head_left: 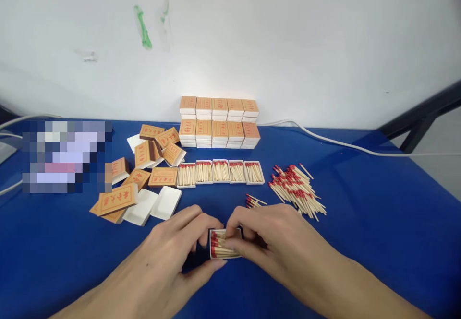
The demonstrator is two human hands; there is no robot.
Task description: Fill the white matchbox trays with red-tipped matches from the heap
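A white matchbox tray (212, 246) filled with red-headed matches (218, 249) is near the table's front. My left hand (180, 244) grips the tray's left end, thumb on the near side and fingers on the far side. Over the tray's right half, my right hand (268, 237) is closed, thumb and fingertips pinched on the matches inside; its fingers hide part of the contents. A few loose matches (254, 201) lie just beyond my right hand. Farther right is a large heap of loose matches (297, 189), their red heads mostly toward the upper left.
Several filled trays (221, 171) stand in a row ahead. Behind them, closed matchboxes (219, 129) are stacked against the wall. Loose orange sleeves (117, 199) and bare white trays (166, 203) lie at left, near a blurred-out object (65, 153). A white cable (331, 142) runs along the back right.
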